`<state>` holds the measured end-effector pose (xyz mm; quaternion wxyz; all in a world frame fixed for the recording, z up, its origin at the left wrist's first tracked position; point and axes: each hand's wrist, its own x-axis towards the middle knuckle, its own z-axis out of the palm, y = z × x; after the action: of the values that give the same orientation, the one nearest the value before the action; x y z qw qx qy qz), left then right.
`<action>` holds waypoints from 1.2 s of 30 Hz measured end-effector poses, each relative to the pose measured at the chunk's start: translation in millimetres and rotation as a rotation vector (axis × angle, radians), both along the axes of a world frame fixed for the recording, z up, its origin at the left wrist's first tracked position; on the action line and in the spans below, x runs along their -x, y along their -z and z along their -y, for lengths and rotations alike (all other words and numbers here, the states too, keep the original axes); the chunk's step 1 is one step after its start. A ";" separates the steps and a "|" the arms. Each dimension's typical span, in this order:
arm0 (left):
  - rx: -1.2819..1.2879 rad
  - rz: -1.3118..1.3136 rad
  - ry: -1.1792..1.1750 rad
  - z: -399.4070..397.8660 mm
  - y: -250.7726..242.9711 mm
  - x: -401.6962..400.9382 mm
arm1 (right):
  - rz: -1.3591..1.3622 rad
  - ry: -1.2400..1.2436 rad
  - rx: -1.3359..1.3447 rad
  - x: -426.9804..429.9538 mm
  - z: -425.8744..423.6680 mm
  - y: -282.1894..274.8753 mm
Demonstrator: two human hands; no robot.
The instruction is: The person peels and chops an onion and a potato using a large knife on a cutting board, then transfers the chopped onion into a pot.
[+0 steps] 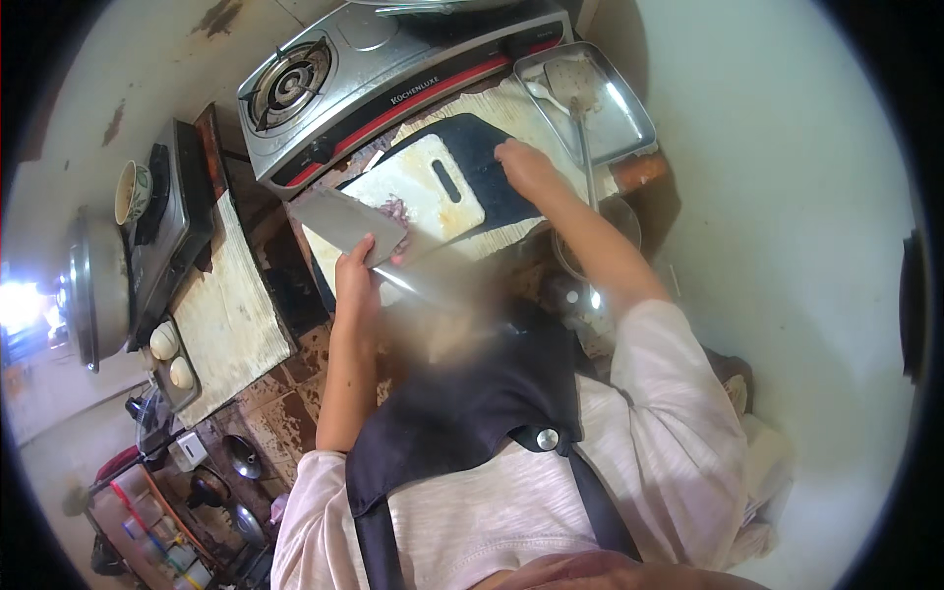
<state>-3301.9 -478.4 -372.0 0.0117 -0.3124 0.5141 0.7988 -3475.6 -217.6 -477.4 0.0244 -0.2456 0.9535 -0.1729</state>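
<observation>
My left hand [355, 276] grips a broad-bladed metal cleaver [346, 223], thumb against the flat of the blade. The blade lies tilted over the left part of a white cutting board [420, 177] with a slot handle. Chopped purplish pieces [396, 212], perhaps shallot, sit on the board at the blade's edge. Beneath the board spreads a dark cloth [487, 173]. My right hand [525, 168] is at the cloth's right edge with curled fingers; whether it pinches the cloth is hidden. A blurred patch covers the area below the board.
A gas stove [369, 96] stands behind the board. To the right, a metal tray [627, 125] holds a long-handled spatula [577, 85] and a white spoon [544, 94]. A clear bowl [633, 221] is partly under my right forearm. At left are another stove [173, 214] and a pot [99, 287].
</observation>
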 end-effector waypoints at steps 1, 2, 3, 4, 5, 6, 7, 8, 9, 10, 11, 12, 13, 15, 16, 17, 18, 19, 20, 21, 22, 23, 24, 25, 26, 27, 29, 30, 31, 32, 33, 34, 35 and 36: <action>0.007 0.012 -0.027 3.1 -0.6 -5.3 | -0.034 0.033 0.200 -7.9 -8.9 -16.2; 0.000 0.011 -0.028 7.3 1.5 -8.8 | -0.069 0.080 0.397 -16.4 -25.5 -28.1; -0.039 -0.007 -0.067 13.7 4.4 -12.2 | -0.185 0.231 0.527 -22.7 -52.9 -29.4; -0.071 -0.019 -0.137 23.5 8.8 -22.0 | -0.195 0.325 0.499 -35.6 -72.8 -54.4; -0.068 -0.014 -0.150 30.6 10.9 -28.8 | -0.277 0.385 0.508 -46.6 -102.6 -64.5; -0.047 0.008 -0.157 36.8 12.8 -33.0 | -0.221 0.596 0.530 -61.7 -118.2 -73.8; -0.031 0.026 -0.152 38.2 13.4 -33.4 | -0.303 0.634 0.411 -68.1 -154.6 -53.1; -0.034 0.027 -0.163 34.2 10.8 -32.3 | -0.234 0.707 0.397 -77.6 -174.2 -39.3; -0.036 0.021 -0.174 26.3 5.2 -28.4 | -0.107 0.763 0.275 -77.3 -191.7 -20.8; -0.033 0.017 -0.189 21.1 1.4 -24.7 | 0.024 0.809 0.152 -74.6 -208.4 0.8; -0.029 0.005 -0.131 21.1 5.0 -21.5 | 0.028 0.781 0.162 -67.9 -224.2 25.2; -0.060 0.029 -0.055 11.8 -3.0 -13.6 | 0.302 0.874 0.333 -60.6 -242.4 52.9; -0.033 0.026 0.027 9.1 2.4 -5.6 | 0.582 0.953 0.495 -54.1 -259.5 77.9; -0.124 -0.104 0.130 1.8 26.4 18.5 | 0.557 0.946 0.450 -59.3 -318.0 115.2; -0.125 -0.088 0.141 -5.7 26.1 26.3 | 0.546 0.921 0.413 -57.3 -329.0 123.7; -0.106 -0.069 0.131 -11.5 23.5 28.9 | 0.388 0.878 0.195 -55.5 -323.0 126.3; -0.086 -0.068 0.143 -13.7 24.2 29.1 | 0.222 0.811 -0.014 -54.3 -316.1 122.5; -0.061 -0.066 0.151 -14.8 23.8 28.4 | 0.205 0.839 -0.010 -52.0 -304.6 114.4; -0.053 -0.050 0.136 -17.7 19.6 26.8 | 0.191 0.867 -0.009 -52.8 -294.1 102.3; -0.011 -0.080 0.160 -21.8 18.0 27.0 | 0.169 0.884 -0.092 -56.4 -295.7 88.3; -0.013 -0.071 0.210 -26.2 10.2 28.3 | 0.140 0.913 -0.174 -59.7 -302.3 72.0; -0.009 -0.066 0.245 -28.0 3.1 27.9 | -0.039 0.893 -0.262 -59.7 -294.7 51.8; 0.000 -0.068 0.222 -27.9 4.4 25.3 | -0.217 0.863 -0.340 -58.4 -265.8 21.9; 0.002 -0.070 0.210 -29.2 9.0 24.6 | -0.355 0.766 -0.225 -57.4 -227.6 -15.9; 0.017 -0.077 0.174 -31.5 19.6 23.7 | -0.480 0.673 -0.110 -69.1 -184.1 -52.9; 0.016 -0.068 0.165 -35.5 20.8 23.7 | -0.257 0.555 0.118 -82.0 -136.3 -82.8; 0.011 -0.109 0.156 -47.2 19.6 30.4 | 0.073 0.178 0.479 -115.6 -31.9 -134.1; -0.046 -0.117 0.155 -49.3 16.7 28.9 | 0.266 0.022 0.467 -127.7 6.4 -140.4; -0.049 -0.123 0.147 -49.4 22.3 29.7 | 0.527 -0.023 0.470 -133.5 32.0 -137.7; 0.016 -0.168 0.201 -48.0 32.4 31.1 | 0.677 -0.017 0.461 -128.4 41.2 -127.4; 0.089 -0.210 0.248 -44.7 40.4 32.2 | 0.826 -0.007 0.446 -122.8 50.5 -114.3; 0.319 -0.310 0.384 -31.2 40.8 27.0 | 0.553 0.002 0.381 -119.2 54.6 -100.1; 0.467 -0.299 0.373 -15.8 43.7 20.0 | 0.282 0.009 0.314 -116.7 57.4 -87.7; 0.623 -0.277 0.348 4.8 53.6 9.2 | 0.282 -0.015 0.320 -113.5 59.4 -76.0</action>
<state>-3311.1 -483.3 -425.7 -0.0179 -0.0979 0.7742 0.6250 -3362.1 -277.0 -401.4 0.1194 -0.2266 0.8992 -0.3546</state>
